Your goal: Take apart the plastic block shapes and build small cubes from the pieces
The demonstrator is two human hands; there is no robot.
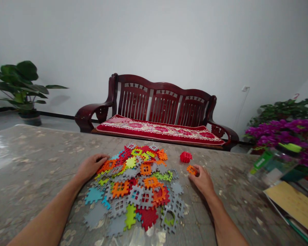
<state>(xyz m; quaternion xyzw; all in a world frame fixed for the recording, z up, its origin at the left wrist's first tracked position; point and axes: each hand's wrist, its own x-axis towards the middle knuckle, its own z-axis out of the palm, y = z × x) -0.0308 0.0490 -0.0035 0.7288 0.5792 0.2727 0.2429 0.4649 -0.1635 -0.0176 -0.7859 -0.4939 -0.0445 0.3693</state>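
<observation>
My right hand (202, 180) pinches a small orange interlocking block (192, 169) between thumb and fingers, just right of the pile. My left hand (92, 166) rests at the pile's left edge, its fingers partly spread beside an orange block (109, 165); its far fingers are hidden. Between both hands lies a loose heap of flat, notched plastic blocks in grey, orange, red, green and blue. Some are window frames, such as a grey one (118, 206); others are solid, such as a red one (148, 218). Apart from the heap, a red cluster of blocks (186, 157) sits beyond my right hand.
The grey patterned table (41, 160) spans the foreground. On its right stand a clear bottle (284, 164) with a green lid and a yellowish booklet (295, 205), near purple flowers (284, 133). Behind the table is a dark red wooden bench (164, 102); a potted plant (23, 89) stands left.
</observation>
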